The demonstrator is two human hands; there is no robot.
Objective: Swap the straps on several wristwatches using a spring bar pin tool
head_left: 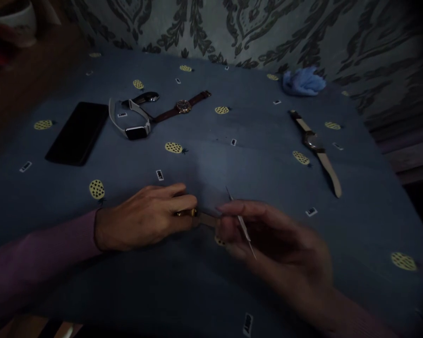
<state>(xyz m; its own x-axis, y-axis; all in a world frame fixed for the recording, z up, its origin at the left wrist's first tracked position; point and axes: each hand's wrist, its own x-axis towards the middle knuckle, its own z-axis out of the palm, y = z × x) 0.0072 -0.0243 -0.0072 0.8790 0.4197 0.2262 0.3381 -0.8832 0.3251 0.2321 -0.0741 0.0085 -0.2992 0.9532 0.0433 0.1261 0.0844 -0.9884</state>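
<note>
My left hand [144, 217] rests on the table with its fingers curled down around one end of a brownish watch strap [208, 219]. Something gold-coloured [187, 212] shines between those fingers; whether it is a ring or a watch case I cannot tell. My right hand [282, 244], a little blurred, is closed with a thin, pointed metal tool [245, 227] slanting across its fingers. The strap's other end meets the right fingertips, which hide it, so I cannot tell if they pinch it too.
A black phone [78, 134], a white-strapped smartwatch [136, 132], a dark watch [146, 97] and a brown-strapped wristwatch [184, 106] lie at the left and back. A beige-strapped watch [313, 142] and a crumpled blue cloth [303, 81] are to the right. Patterned wall [211, 28] behind.
</note>
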